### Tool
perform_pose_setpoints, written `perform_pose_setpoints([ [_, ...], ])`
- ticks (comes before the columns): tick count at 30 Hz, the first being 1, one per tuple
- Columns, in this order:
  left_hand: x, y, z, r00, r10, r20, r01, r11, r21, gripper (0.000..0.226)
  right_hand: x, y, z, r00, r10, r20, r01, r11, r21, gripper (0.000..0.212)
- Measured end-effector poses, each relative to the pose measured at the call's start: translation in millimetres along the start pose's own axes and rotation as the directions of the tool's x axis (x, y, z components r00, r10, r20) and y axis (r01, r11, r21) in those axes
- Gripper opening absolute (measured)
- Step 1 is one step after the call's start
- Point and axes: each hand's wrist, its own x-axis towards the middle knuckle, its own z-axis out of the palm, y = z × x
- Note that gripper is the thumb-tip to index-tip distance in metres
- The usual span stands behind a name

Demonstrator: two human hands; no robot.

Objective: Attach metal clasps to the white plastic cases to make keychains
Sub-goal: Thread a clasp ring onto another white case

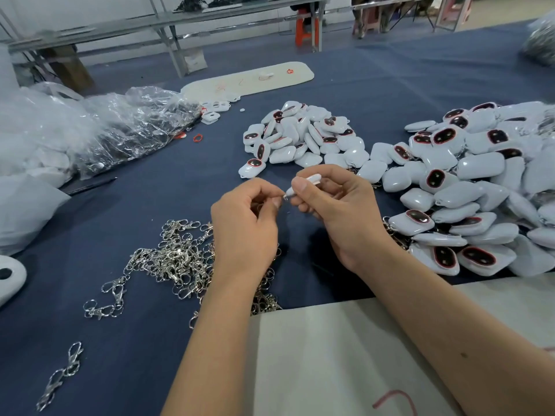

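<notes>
**Threading a clasp ring onto the case loop**

At the centre of the frame the two sets of fingertips meet. The right hand pinches a white case between thumb and curled fingers, edge-on, with its lower corner pointing left toward the other hand. The left hand has its fingers curled in and its thumb and forefinger pressed together on something small and metallic, most likely the ring of a clasp; only a glint shows at the meeting point, so whether the ring is already through the loop cannot be told.

To do this step well, the case should be kept steady while the left fingers do the fine work: open the split ring with a nail, catch the case's small loop in the gap, then turn the ring round until it seats fully. A firm pinch close to the corner seems wise, since the glossy shell looks slippery.

Both wrists hover above the dark blue cloth, the forearms coming up from the bottom edge and converging in a narrow V.

Supplies lie near: a heap of clasps at lower left just beside the left wrist, a smaller pile of cases above centre, and a larger pile at right, with some metal showing at its edge.
</notes>
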Motion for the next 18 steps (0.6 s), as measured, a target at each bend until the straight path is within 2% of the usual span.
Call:
perform_pose_setpoints([
  [4, -1.8, 3.9, -1.3, 0.997, 0.075, 0.035, -0.078, 0.992, 0.098, 0.02, -0.4, 0.8, -0.9, 1.0, -0.014, -0.005, 0.013, 0.998, -0.054, 0.017],
  [6, -1.7, 5.5, 1.0, 1.0, -0.014, 0.002, 0.014, 1.0, 0.012, 0.019, -0.7, 0.8, -0.3, 1.0, -0.022, -0.001, 0.022, 0.998, -0.054, 0.017],
  [7, -1.8, 6.9, 2.8, 0.993, -0.115, -0.016, 0.112, 0.987, -0.111, 0.017, -0.6, 0.5, 0.1, 1.0, -0.026, -0.001, 0.026, 0.999, -0.041, 0.017],
  [8, -1.9, 8.5, 4.5, 0.973, -0.231, -0.015, 0.22, 0.941, -0.258, 0.016, -0.2, -0.3, 0.0, 1.0, -0.029, -0.002, 0.029, 0.999, -0.024, 0.016],
  [10, -2.7, 12.8, 5.4, 0.901, -0.424, 0.091, 0.407, 0.752, -0.519, 0.013, 0.3, -2.2, -0.3, 0.999, -0.033, 0.004, 0.033, 0.999, 0.01, 0.016],
  [12, -2.7, 15.5, 4.5, 0.839, -0.493, 0.229, 0.509, 0.565, -0.649, 0.011, 0.1, -3.8, -0.9, 0.999, -0.032, 0.024, 0.031, 0.999, 0.042, 0.022],
  [13, -2.3, 15.8, 3.4, 0.823, -0.498, 0.274, 0.532, 0.507, -0.678, 0.011, 0.1, -4.0, -1.3, 0.999, -0.028, 0.033, 0.027, 0.998, 0.054, 0.024],
  [16, -1.3, 16.7, 1.0, 0.801, -0.511, 0.312, 0.545, 0.405, -0.734, 0.013, 0.9, -2.1, -2.6, 0.998, -0.031, 0.055, 0.029, 0.999, 0.028, 0.016],
  [18, -0.2, 16.2, -1.0, 0.802, -0.532, 0.27, 0.517, 0.393, -0.761, 0.013, 0.6, -0.4, -1.6, 0.997, -0.037, 0.071, 0.039, 0.999, -0.024, 0.014],
])
